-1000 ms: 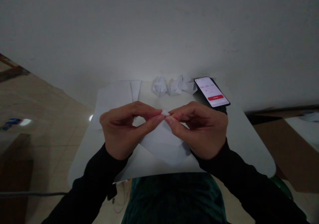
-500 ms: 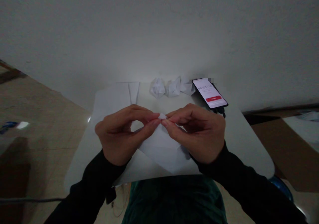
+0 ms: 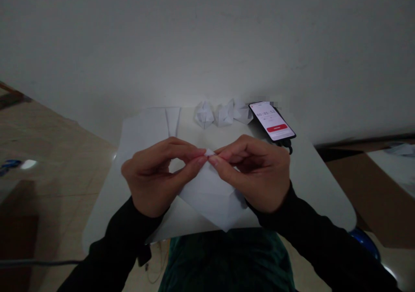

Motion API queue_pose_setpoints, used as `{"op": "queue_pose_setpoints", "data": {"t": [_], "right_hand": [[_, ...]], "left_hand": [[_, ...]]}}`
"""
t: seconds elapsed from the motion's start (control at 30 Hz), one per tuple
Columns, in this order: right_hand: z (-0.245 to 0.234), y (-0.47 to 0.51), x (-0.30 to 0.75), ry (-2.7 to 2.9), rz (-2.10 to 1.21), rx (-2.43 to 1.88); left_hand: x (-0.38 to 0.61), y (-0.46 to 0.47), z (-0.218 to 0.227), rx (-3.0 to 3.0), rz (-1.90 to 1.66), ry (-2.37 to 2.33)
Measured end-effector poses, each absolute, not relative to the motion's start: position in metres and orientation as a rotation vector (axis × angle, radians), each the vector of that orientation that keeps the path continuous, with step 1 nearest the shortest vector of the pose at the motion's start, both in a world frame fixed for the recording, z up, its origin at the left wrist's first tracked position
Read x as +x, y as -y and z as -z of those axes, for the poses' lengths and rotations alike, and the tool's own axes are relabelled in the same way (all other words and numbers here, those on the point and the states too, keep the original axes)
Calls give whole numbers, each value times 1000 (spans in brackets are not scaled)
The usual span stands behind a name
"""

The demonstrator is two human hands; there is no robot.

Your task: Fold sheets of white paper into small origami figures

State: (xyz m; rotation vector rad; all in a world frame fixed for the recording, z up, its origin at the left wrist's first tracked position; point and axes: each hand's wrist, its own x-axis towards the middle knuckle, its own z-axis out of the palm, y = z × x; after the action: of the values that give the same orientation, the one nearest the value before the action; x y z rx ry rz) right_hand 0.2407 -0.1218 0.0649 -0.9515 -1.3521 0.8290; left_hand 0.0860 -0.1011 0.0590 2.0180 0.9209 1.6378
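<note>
A white folded sheet of paper (image 3: 214, 197) hangs between my hands over the front part of the table, one corner pointing down toward me. My left hand (image 3: 165, 171) pinches its top tip between thumb and forefinger. From the other side, my right hand (image 3: 256, 166) pinches the same tip, thumbs almost touching. A small white point of paper shows between the fingertips. Part of the sheet's right side is hidden behind my right hand.
Three folded paper shapes (image 3: 204, 114) stand along the wall. Right of them lies a phone (image 3: 274, 121) showing a running timer, with a cable plugged in. White paper sheets (image 3: 142, 127) lie at the left of the white table (image 3: 324, 201). Cardboard (image 3: 366, 197) is at far right.
Both hands keep their pinch on the paper's tip and have barely moved. The sheet's lower corner sits slightly lower, nearer to me. The phone's timer has advanced.
</note>
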Motion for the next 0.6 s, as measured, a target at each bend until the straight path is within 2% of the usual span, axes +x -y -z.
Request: {"op": "queue_pose_setpoints", "data": {"t": [0.6], "right_hand": [[-64,121,241,1341,-875,-959]], "left_hand": [[84,100,-58,2117,-1651,-1016]]}}
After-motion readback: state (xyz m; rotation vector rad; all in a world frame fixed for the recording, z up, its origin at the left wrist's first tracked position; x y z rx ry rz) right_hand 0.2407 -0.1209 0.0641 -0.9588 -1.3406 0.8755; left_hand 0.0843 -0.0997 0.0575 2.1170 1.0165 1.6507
